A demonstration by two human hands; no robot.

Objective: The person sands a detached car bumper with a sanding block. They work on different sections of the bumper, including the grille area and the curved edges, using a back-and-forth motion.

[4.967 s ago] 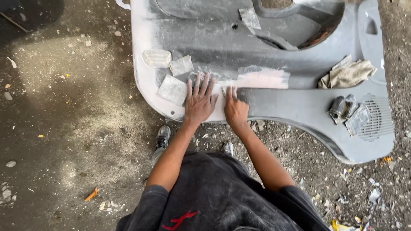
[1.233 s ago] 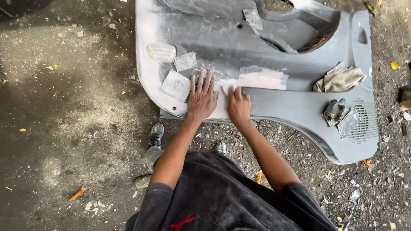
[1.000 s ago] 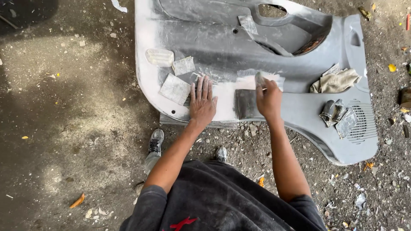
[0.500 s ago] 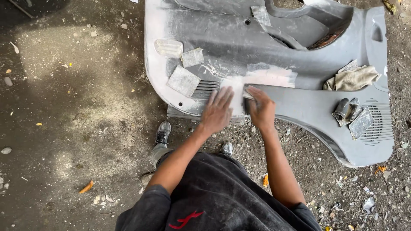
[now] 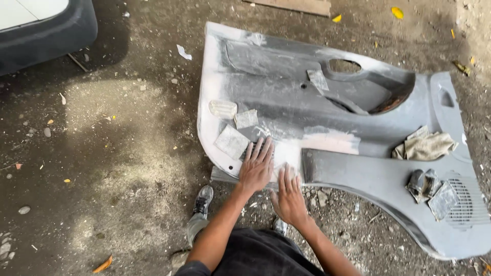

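Grey car door panel (image 5: 353, 128) lies flat on the dirt floor (image 5: 102, 153). Sandpaper squares (image 5: 231, 141) sit on the panel's left end. Left hand (image 5: 256, 166) open, fingers spread, palm flat on the panel's lower edge. Right hand (image 5: 289, 197) just right of it, open, fingertips on the same edge. Crumpled rag (image 5: 425, 145) rests near the panel's right end.

Outdoor car-repair yard: dirt ground (image 5: 102, 153), grey door panel (image 5: 358, 102) w/ filler patches.
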